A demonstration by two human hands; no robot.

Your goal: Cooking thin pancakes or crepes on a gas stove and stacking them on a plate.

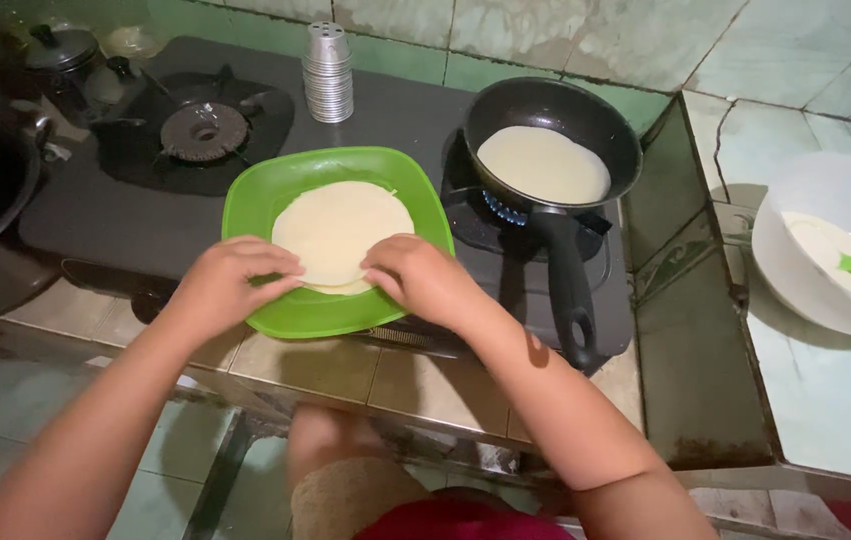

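Left hand [228, 275] and right hand [415, 275] pinch near edge of pale crepe stack [340, 232] on green plate [310, 300]. Plate sits on dark gas stove [145, 225]; black pan [555, 110] with batter over lit burner. Tiled counter, white bowl [795, 270] right, green tiled wall [565, 35] behind.

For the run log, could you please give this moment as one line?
left hand: on crepe edge | right hand: on crepe edge | crepe: on green plate | pan: batter over flame

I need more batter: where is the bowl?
In the head view, the white bowl sits far right on the tiled counter, right of the black pan.
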